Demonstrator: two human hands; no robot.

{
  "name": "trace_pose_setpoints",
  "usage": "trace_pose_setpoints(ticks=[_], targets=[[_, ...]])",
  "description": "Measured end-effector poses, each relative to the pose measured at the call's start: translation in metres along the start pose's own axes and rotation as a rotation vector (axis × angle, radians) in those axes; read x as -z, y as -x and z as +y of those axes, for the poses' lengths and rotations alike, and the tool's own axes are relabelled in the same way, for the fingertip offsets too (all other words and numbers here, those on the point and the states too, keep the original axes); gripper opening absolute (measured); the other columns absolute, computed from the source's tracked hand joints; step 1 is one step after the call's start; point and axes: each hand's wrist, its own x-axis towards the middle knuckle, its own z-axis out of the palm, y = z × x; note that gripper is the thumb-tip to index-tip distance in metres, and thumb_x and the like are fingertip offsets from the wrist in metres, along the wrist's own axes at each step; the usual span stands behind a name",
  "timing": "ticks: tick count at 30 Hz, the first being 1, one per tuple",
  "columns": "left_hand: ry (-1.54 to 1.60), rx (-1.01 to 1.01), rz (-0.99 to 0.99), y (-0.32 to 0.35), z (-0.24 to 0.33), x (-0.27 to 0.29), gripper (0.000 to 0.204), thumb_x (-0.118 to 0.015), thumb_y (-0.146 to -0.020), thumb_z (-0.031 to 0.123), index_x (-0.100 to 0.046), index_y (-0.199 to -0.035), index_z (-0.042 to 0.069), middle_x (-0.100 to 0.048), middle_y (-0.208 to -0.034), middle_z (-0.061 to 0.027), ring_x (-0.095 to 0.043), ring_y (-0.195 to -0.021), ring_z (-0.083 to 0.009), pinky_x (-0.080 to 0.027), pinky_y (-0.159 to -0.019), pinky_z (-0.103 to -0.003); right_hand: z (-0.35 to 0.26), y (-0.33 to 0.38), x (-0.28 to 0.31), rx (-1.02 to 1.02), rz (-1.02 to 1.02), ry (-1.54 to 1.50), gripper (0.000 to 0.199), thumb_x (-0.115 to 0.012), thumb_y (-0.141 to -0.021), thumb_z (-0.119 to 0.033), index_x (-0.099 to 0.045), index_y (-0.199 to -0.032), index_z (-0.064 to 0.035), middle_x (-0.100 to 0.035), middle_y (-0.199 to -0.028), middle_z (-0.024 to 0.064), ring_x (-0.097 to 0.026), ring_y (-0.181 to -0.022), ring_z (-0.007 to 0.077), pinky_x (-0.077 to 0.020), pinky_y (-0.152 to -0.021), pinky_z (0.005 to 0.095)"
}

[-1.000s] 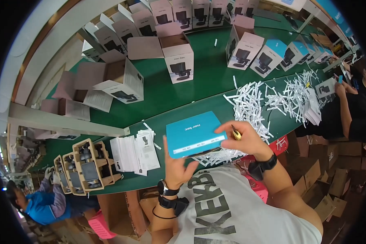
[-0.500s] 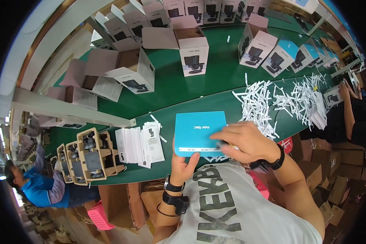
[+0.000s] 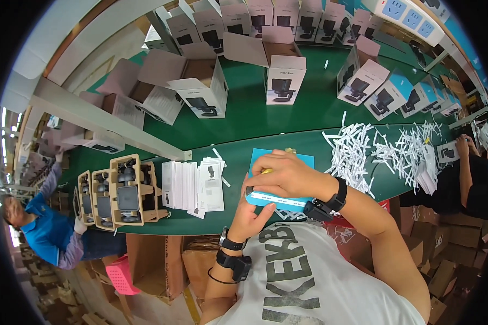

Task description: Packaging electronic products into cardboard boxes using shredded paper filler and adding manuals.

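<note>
A flat-topped blue box [image 3: 307, 161] is in front of me at the bench's near edge, with a pale printed strip [image 3: 281, 200] along its near side. My left hand [image 3: 248, 218] grips the box at its near left corner, thumb along the near side. Over the box top lies my right hand [image 3: 290, 176], fingers curled toward the strip's left end. A bit of yellow shows between those fingers and a small dark tip by the strip; I cannot make out what the hand holds.
To the left are leaflets [image 3: 211, 187] and stacked pulp trays [image 3: 128, 197] holding black parts. Paper strips [image 3: 348, 154] are heaped on the right. Open cartons [image 3: 286, 81] stand at the back. One co-worker [image 3: 43, 227] is at left; another's hands [image 3: 466, 145] hold a carton at right.
My right hand has moved left across the box top to the strip's left end. The left hand keeps its hold. The whole view has shifted slightly.
</note>
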Motion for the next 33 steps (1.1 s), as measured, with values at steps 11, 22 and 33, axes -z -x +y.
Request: trace_pose_setpoints(ticks=[11,22,33], targets=[[-0.024,-0.082,0.034,-0.003,-0.004,0.007,0.05,-0.079,-0.089,0.018,-0.065,-0.135,0.005,-0.053,-0.153,-0.0186,-0.032,-0.154,-0.0441,-0.027,-0.124,-0.055,-0.019,0.0,0.004,-0.125,-0.094,-0.229,0.021,-0.077,-0.086,-0.014,-0.074,-0.106,-0.0111,-0.063,-0.096,0.0017,-0.065,-0.087,0.0254,-0.0502,-0.076,0.0373],[0.005,-0.102,0.009,-0.017,0.014,0.039,0.065,-0.092,-0.074,0.003,-0.069,-0.134,0.008,-0.056,-0.146,-0.0188,-0.048,-0.144,-0.0399,-0.042,-0.116,-0.045,-0.055,0.126,0.062,-0.834,0.166,-0.19,0.059,-0.086,-0.081,-0.012,-0.067,-0.136,-0.0084,-0.071,-0.096,0.0085,-0.067,-0.08,0.0154,-0.0521,-0.074,0.0297],[-0.464,-0.389,0.295,-0.008,-0.028,0.022,0.062,-0.096,-0.068,0.009,-0.076,-0.127,0.01,-0.048,-0.107,-0.0066,-0.061,-0.112,-0.0302,-0.053,-0.1,-0.046,-0.045,0.129,-0.059,-0.539,0.622,0.135,0.041,-0.087,-0.079,-0.007,-0.079,-0.119,-0.0114,-0.068,-0.097,0.0076,-0.062,-0.073,0.018,-0.0479,-0.059,0.031]])
